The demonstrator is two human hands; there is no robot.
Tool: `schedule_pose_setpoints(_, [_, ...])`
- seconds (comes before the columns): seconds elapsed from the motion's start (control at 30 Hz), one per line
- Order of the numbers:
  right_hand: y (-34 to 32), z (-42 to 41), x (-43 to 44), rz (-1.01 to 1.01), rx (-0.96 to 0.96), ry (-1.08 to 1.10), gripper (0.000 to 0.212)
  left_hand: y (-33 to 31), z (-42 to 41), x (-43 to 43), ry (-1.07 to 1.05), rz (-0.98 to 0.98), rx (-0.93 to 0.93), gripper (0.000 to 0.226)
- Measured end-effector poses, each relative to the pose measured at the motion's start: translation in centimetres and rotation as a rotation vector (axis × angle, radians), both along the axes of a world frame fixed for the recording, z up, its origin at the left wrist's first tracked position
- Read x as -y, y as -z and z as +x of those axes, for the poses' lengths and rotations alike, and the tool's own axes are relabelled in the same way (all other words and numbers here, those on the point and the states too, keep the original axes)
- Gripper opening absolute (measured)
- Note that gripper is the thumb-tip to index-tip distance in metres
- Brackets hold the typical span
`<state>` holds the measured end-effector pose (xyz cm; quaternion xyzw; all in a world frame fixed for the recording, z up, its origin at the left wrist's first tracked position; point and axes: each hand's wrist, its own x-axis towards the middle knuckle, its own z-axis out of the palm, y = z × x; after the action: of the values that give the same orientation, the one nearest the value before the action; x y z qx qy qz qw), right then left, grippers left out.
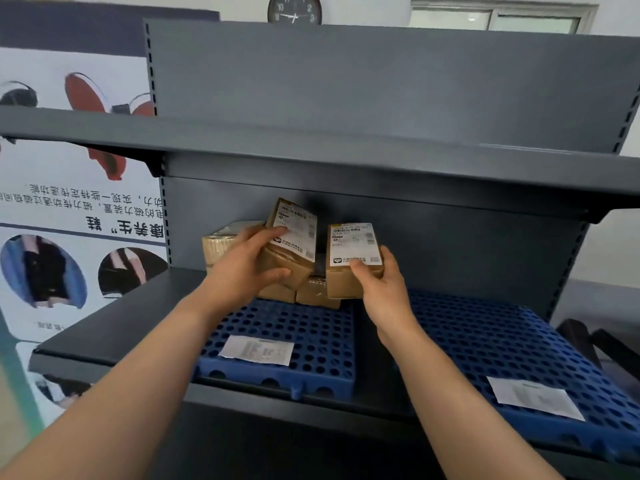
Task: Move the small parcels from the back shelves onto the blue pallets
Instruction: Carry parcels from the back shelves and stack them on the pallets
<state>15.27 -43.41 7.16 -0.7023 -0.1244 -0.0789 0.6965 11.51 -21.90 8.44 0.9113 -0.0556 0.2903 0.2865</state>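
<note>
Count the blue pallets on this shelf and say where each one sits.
2. The left blue pallet lies under the left hand, bearing a paper slip. The right blue pallet lies right of the right hand, also with a slip. Its right edge runs out of frame.

Left hand [247, 261] and right hand [375, 277] each grip 1 labelled parcel above the shelf's blue pallets [311, 327].

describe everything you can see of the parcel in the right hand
The parcel in the right hand is a small brown cardboard box, held upright above the shelf's back edge. A white shipping label with barcodes and a black logo covers its front face. The right hand grips its lower right corner, thumb across the label's bottom edge. Its lower left side sits close against the boxes stacked behind the left blue pallet; contact is unclear.
</note>
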Motion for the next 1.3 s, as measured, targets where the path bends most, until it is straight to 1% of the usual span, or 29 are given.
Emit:
schedule_pose_setpoints(0.1, [0.0, 1.4, -0.6, -0.010, -0.011, -0.011, 0.068, 0.0, 1.6, -0.2, -0.041, 0.084, -0.031, 0.070])
schedule_pose_setpoints(0.17, [-0.1, 2.1, -0.8, -0.014, -0.020, -0.010, 0.068, -0.2, 2.4, -0.3, -0.081, 0.173, -0.056, 0.071])
schedule_pose_setpoints(0.33, [0.1, 3.7, -1.5, -0.046, -0.037, 0.014, 0.066, -0.7, 3.9, -0.7, -0.217, 0.452, -0.082, 0.071])
schedule_pose_setpoints(0.43, [0.4, 4.5, -2.1, -0.074, -0.049, 0.038, 0.062, -1.3, 4.6, -1.2, -0.332, 0.680, -0.045, 0.068])
schedule_pose_setpoints(0.47, [0.4, 4.7, -2.4, -0.086, -0.056, 0.048, 0.061, -1.5, 4.9, -1.5, -0.352, 0.716, -0.045, 0.067])
schedule_pose_setpoints(0.53, [0.4, 4.8, -3.0, -0.110, -0.071, 0.075, 0.060, -1.8, 5.3, -2.4, -0.353, 0.722, -0.077, 0.064])
schedule_pose_setpoints(0.7, [0.0, 5.2, -4.7, -0.188, -0.069, 0.175, 0.063, -1.6, 6.4, -4.4, -0.271, 0.663, -0.113, 0.061])
schedule_pose_setpoints(0.77, [-0.1, 5.2, -5.1, -0.195, -0.072, 0.204, 0.062, -1.3, 6.8, -5.0, -0.225, 0.625, -0.095, 0.061])
schedule_pose_setpoints(0.83, [-0.1, 5.1, -5.5, -0.190, -0.076, 0.226, 0.061, -1.2, 6.8, -5.8, -0.169, 0.541, -0.043, 0.066])
schedule_pose_setpoints(0.9, [0.1, 4.8, -5.8, -0.172, -0.086, 0.234, 0.065, -1.2, 6.4, -6.7, -0.137, 0.398, 0.014, 0.080])
schedule_pose_setpoints(0.97, [0.4, 4.6, -6.0, -0.158, -0.101, 0.228, 0.073, -1.0, 6.0, -7.8, -0.173, 0.237, 0.017, 0.094])
schedule_pose_setpoints(1.07, [0.8, 4.4, -6.2, -0.153, -0.123, 0.207, 0.080, -0.4, 6.0, -9.1, -0.233, 0.040, -0.111, 0.116])
schedule_pose_setpoints(1.13, [0.8, 4.4, -6.6, -0.158, -0.120, 0.200, 0.078, -0.1, 6.3, -9.3, -0.173, -0.094, -0.190, 0.123])
schedule_pose_setpoints(1.2, [0.7, 4.5, -6.9, -0.179, -0.114, 0.201, 0.074, 0.0, 6.6, -9.1, -0.127, -0.169, -0.199, 0.120])
schedule_pose_setpoints(1.3, [0.4, 4.9, -7.2, -0.182, -0.123, 0.197, 0.071, 0.1, 7.1, -8.7, -0.124, -0.168, -0.151, 0.113])
